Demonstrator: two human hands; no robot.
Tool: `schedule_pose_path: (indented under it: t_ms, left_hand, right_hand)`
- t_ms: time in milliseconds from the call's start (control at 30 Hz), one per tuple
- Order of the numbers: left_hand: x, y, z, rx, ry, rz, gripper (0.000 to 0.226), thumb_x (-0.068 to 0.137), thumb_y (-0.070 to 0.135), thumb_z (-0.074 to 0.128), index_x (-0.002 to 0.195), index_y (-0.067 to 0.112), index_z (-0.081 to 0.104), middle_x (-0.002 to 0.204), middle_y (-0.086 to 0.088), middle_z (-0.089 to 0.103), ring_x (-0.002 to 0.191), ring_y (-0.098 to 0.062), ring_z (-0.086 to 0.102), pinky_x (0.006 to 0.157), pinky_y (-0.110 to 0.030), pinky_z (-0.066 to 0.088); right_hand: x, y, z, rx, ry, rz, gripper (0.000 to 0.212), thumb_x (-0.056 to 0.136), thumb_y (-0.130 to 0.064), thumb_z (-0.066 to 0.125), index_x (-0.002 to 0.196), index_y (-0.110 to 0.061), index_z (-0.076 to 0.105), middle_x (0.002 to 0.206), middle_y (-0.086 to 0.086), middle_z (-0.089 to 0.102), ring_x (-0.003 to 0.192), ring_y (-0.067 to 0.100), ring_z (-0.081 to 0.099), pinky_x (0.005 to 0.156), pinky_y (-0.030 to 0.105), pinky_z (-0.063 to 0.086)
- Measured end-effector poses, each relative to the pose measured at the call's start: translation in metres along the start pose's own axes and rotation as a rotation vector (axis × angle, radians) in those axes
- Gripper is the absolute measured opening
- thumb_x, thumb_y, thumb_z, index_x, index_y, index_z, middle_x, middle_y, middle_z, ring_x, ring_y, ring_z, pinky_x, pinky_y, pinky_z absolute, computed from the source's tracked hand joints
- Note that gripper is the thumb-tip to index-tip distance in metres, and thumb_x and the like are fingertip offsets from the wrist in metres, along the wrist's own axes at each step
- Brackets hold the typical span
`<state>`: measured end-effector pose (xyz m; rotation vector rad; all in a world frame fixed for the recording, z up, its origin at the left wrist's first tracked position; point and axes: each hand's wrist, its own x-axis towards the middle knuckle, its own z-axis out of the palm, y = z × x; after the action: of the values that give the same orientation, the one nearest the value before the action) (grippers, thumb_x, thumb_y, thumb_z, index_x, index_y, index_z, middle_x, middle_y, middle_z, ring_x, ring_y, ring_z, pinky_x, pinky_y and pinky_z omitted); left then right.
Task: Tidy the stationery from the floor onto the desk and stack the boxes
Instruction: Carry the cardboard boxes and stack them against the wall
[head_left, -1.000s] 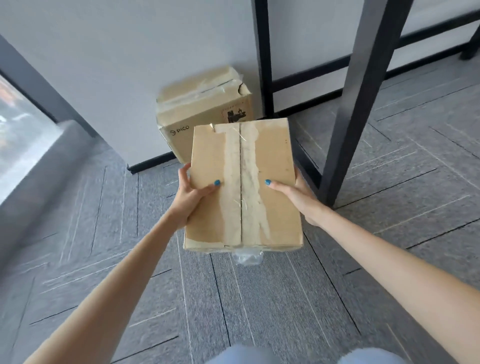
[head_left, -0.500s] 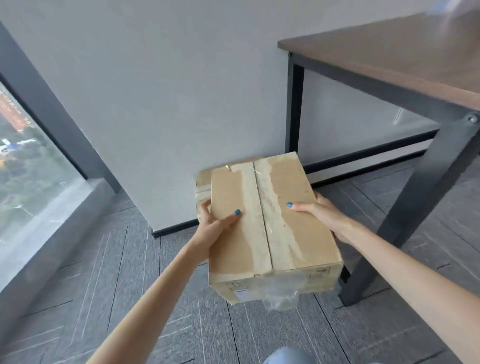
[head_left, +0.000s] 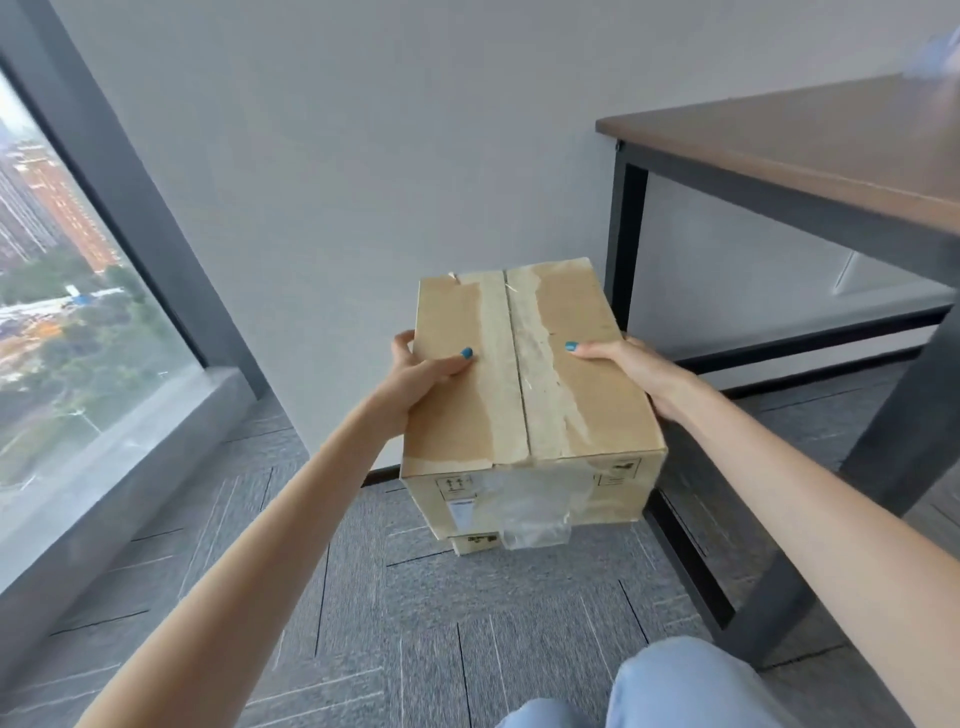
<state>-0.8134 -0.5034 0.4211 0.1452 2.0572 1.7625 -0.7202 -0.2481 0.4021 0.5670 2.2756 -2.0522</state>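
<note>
In mid-frame the left hand (head_left: 415, 371) and right hand (head_left: 626, 364) grip the cardboard box (head_left: 519, 379), fingers (head_left: 401, 345) curled round its sides, thumbs on top, above the lower box (head_left: 475, 541) peeking beneath: stacking, which probably next needs edges squared before release.

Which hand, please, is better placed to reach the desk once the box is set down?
Right, probably: the right hand grips the box on the side nearest the desk; the left hand holds the far side.
</note>
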Motion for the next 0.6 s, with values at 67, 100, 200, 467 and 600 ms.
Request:
schedule_pose_path:
  t_ms: [67,100,200,467,600]
  left_hand:
    - [0.009,0.007,-0.007,0.010,0.009,-0.016,0.076,0.080,0.025,0.077,0.135,0.031,0.024,0.118,-0.008,0.057,0.082,-0.023,0.064,0.057,-0.035,0.055]
    - [0.015,0.008,-0.010,0.013,0.012,-0.021,0.076,0.080,0.026,0.077,0.135,0.031,0.025,0.119,-0.008,0.058,0.081,-0.023,0.064,0.057,-0.034,0.054]
    - [0.034,0.013,-0.012,0.015,0.010,-0.033,0.078,0.080,0.026,0.077,0.137,0.031,0.025,0.116,-0.006,0.060,0.079,-0.022,0.065,0.054,-0.032,0.055]
    - [0.088,0.017,-0.004,0.103,-0.012,-0.080,0.076,0.081,0.031,0.076,0.140,0.031,0.028,0.102,0.002,0.060,0.080,-0.018,0.065,0.056,-0.029,0.053]
    - [0.106,0.003,0.000,0.192,-0.018,-0.088,0.084,0.080,0.031,0.076,0.146,0.026,0.023,0.101,0.004,0.056,0.081,-0.014,0.061,0.057,-0.027,0.049]
  right_hand:
    - [0.016,-0.003,0.005,0.010,-0.008,0.005,0.073,0.062,-0.052,0.076,0.123,-0.020,0.052,0.112,0.010,0.068,0.101,0.026,0.066,0.087,0.042,0.052]
    - [0.024,-0.004,0.008,0.018,-0.009,0.005,0.074,0.061,-0.052,0.076,0.124,-0.021,0.051,0.113,0.010,0.068,0.102,0.026,0.066,0.089,0.044,0.052]
    - [0.045,-0.006,0.010,0.031,0.005,0.004,0.075,0.061,-0.051,0.075,0.124,-0.020,0.049,0.113,0.010,0.066,0.102,0.026,0.064,0.088,0.044,0.051]
    - [0.092,0.001,0.002,0.039,0.071,0.040,0.058,0.075,-0.044,0.073,0.122,-0.017,0.051,0.111,0.010,0.066,0.102,0.026,0.063,0.086,0.041,0.051]
    - [0.105,0.016,0.005,0.022,0.098,0.086,0.058,0.076,-0.047,0.073,0.120,-0.018,0.049,0.110,0.009,0.065,0.101,0.025,0.062,0.089,0.043,0.049]
